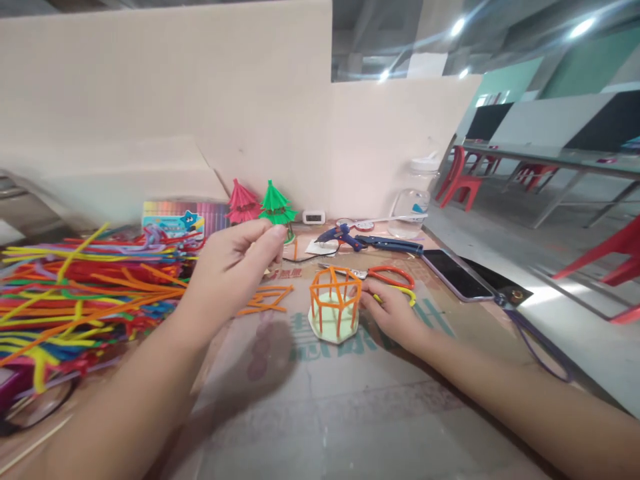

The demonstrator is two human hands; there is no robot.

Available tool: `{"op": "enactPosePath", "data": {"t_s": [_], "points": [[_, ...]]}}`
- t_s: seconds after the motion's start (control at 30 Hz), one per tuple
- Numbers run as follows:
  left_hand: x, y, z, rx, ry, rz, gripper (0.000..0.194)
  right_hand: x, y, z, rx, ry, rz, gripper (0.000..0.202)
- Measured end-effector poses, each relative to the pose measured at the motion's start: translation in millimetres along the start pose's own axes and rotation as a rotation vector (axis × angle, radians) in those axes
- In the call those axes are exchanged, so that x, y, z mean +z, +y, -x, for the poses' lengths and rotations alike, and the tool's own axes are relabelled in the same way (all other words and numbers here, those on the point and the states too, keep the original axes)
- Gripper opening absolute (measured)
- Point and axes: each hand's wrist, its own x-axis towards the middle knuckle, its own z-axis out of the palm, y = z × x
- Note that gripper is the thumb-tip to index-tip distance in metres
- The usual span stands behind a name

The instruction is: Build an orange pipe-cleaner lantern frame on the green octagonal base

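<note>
On the desk (310, 413), head view: an orange frame (341, 306) stands on a pale base (327, 328). The right hand (393, 308) touches its right side, grip indistinct; the left hand (235, 260) is raised, fingertips pinched together, any contents hidden. Sideways pressure from the former could bend the thin bars (339, 327).

A little frame (340, 305) stands on a flat base (329, 335) on the table (300, 413). The right hand (393, 307) is at its right side. The left hand (237, 263) is up to its left. A big pile of pipe cleaners (100, 293) lies far left, with a pen pack (185, 223) behind it. Two small trees (276, 203) stand behind the left hand. Scissors (373, 273) lie behind the right hand, and a glue gun (345, 234) lies behind them. A phone (457, 275) lies to the right.
</note>
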Motion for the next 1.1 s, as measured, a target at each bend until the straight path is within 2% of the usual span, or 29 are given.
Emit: {"op": "enactPosePath", "data": {"t_s": [0.1,0.27,0.4,0.53,0.63,0.73,0.83,0.9,1.1], "points": [[-2.9,-6.3,-4.6,-0.027,-0.024,-0.063,0.041,1.5,2.3,1.5,0.008,-0.018,0.007,0.019],[-0.9,-15.7,-12.8,-0.028,-0.132,-0.061,0.026,0.1,1.8,3.1,-0.043,0.048,0.092,0.021],[3.3,-17.1,-15.0,-0.081,-0.090,-0.044,0.016,-1.5,1.6,2.9,-0.122,0.122,0.147,0.021],[4.8,-18.5,-14.2,-0.114,-0.062,-0.044,0.019,-2.3,1.3,2.8,-0.204,0.171,0.159,0.019],[7.3,-20.4,-12.8,0.010,-0.154,-0.108,0.022,-2.5,0.1,3.6,-0.282,0.176,0.160,0.019],[14.7,-21.0,-8.8,0.302,-0.315,-0.214,0.020,-2.8,-0.7,4.5,-0.323,0.162,0.180,0.019],[25.3,-19.4,-2.4,0.492,-0.321,-0.269,0.014,-3.2,-0.2,5.0,-0.347,0.164,0.204,0.017],[31.3,-17.5,1.7,0.524,-0.328,-0.281,0.013,-3.4,0.7,5.3,-0.358,0.166,0.206,0.016],[40.3,-13.4,8.1,0.506,-0.355,-0.308,0.009,-3.6,1.2,5.2,-0.364,0.150,0.221,0.016]]}}
